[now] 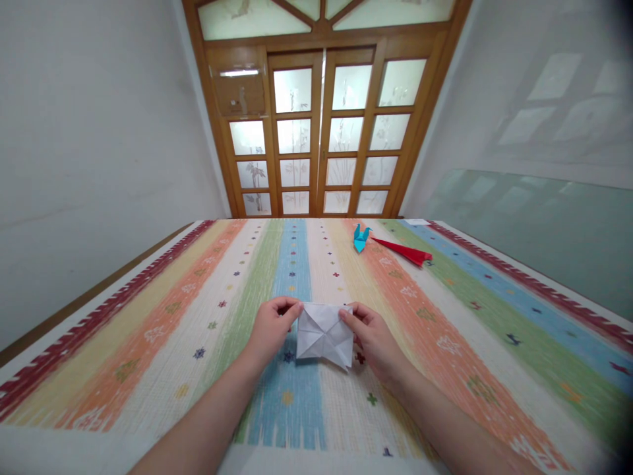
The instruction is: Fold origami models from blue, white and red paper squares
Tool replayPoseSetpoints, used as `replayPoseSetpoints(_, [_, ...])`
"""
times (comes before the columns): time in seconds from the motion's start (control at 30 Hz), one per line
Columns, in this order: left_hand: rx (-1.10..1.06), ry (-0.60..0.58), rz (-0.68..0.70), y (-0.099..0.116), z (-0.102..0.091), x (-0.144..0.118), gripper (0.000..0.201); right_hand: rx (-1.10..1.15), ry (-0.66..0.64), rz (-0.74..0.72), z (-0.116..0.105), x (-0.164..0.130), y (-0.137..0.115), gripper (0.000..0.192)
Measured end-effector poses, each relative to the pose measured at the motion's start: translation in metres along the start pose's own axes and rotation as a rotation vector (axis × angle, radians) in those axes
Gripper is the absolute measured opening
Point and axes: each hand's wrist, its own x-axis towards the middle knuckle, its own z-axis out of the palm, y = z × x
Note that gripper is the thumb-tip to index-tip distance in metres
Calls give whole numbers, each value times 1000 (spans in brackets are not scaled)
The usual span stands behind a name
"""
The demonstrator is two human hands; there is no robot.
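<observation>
White paper (324, 333) sits low at six o'clock over the desk's (49, 324) striped cloth (163, 316), the left hand's (274, 323) grip clamped on its ten-o'clock corner, the right hand's (368, 326) on its two-o'clock. From it, blue origami (361, 241) lies toward one, near a red wedge (405, 252); wooden doors (293, 115) stand at twelve, a pale wall (99, 132) at ten.

light glows through the door panes (293, 91), pale glare marks the right wall (524, 99), right corners darken.
</observation>
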Motion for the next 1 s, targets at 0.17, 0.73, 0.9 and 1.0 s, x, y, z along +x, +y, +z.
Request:
replayPoseSetpoints(0.17, [4, -21, -3, 2, 1, -2, 33, -123, 5, -145, 4, -6, -9, 31])
replayPoseSetpoints(0.73, [-557, -65, -309, 12, 17, -14, 44, -1022, -257, -1063, 10, -30, -18, 26])
replayPoseSetpoints(0.9, [-693, -110, -334, 16, 22, -19, 47, -1143, -232, -985, 11, -27, -14, 25])
replayPoseSetpoints(1.0, [-634, -122, -324, 10, 25, -21, 51, -1192, -273, -934, 15, -31, -14, 21])
